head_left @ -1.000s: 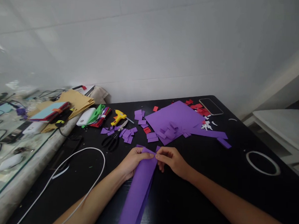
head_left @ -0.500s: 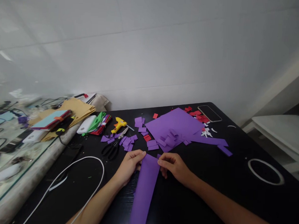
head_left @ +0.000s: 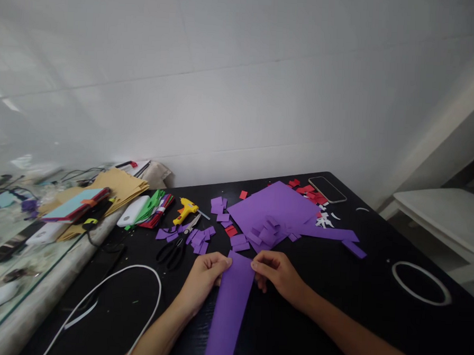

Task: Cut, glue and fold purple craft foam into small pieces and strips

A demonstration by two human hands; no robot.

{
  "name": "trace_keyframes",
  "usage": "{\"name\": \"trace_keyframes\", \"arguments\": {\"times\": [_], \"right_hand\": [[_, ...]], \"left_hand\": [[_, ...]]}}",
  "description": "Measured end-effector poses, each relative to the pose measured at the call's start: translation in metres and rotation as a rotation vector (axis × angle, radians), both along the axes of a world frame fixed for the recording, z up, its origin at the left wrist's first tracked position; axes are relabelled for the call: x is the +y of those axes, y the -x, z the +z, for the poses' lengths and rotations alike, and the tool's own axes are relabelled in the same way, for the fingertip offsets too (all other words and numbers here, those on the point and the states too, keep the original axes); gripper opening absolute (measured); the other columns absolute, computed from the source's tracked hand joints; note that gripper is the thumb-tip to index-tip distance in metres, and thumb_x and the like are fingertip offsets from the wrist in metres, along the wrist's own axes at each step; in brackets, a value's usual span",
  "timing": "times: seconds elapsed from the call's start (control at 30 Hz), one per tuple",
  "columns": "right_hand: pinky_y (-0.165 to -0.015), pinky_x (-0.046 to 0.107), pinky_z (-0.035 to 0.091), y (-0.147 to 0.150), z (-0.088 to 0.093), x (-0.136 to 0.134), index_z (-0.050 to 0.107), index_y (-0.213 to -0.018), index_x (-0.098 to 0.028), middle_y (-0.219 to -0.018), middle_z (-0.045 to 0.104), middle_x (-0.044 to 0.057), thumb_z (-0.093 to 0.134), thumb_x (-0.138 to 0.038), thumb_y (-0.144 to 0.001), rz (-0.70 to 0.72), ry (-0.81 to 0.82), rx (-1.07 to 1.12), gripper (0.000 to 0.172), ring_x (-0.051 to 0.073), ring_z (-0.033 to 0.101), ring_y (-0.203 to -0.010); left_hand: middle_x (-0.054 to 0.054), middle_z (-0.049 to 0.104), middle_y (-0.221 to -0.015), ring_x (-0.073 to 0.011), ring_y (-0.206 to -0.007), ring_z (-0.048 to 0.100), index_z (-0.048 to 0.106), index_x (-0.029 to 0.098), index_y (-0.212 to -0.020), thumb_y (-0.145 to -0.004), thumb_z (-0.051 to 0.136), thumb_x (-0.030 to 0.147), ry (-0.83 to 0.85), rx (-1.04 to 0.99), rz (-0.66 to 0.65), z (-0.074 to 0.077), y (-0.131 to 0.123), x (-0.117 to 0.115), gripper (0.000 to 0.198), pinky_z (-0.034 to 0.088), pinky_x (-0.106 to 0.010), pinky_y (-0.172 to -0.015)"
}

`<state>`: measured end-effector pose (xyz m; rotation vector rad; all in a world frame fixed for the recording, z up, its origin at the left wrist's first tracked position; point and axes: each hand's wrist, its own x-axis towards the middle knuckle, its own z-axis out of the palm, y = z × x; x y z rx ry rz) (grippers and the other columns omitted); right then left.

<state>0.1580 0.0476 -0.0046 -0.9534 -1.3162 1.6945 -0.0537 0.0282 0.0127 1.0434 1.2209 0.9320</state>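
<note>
Head camera view: a long purple strip (head_left: 230, 309) lay between two bare hands, its long axis running from the fingertips toward the wearer, the near end leaning slightly left and passing out of sight at the bottom edge. Neither hand was nearer; both touched its far end. The left hand (head_left: 203, 276) pinched the far left corner, thumb on top; the right hand (head_left: 277, 275) held the far right corner between thumb and forefinger, its other fingers curled below. The short far edge stretched between the two grips.

The strip looked like smooth, matte paper or thin card, flat-faced and straight-sided. Just beyond, on a dark, faintly glossy table (head_left: 300, 334), lay a broad sheet (head_left: 275, 203) of the same purple, turned cornerwise, with small cut pieces (head_left: 272, 227) heaped on its near part. To its left were more little purple rectangles (head_left: 199, 240), black-handled scissors (head_left: 186, 238) with parted metal blades, and a yellow plastic glue gun (head_left: 186, 209).
</note>
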Motion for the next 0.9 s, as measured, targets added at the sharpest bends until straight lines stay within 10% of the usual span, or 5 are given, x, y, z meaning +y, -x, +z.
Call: {"name": "trace_keyframes", "arguments": {"times": [0.9], "right_hand": [[-0.048, 0.026, 0.044, -0.012, 0.003, 0.016, 0.064, -0.069, -0.017, -0.055, 0.058, -0.001, 0.073, -0.049, -0.077, -0.13, -0.043, -0.047, 0.035, 0.014, 0.055, -0.049]], "left_hand": [[0.003, 0.049, -0.051, -0.0064, -0.044, 0.039, 0.062, 0.014, -0.062, -0.064, 0.082, 0.062, 0.091, -0.081, -0.043, -0.014, 0.0, 0.002, 0.052, 0.03, -0.02, -0.048]]}}
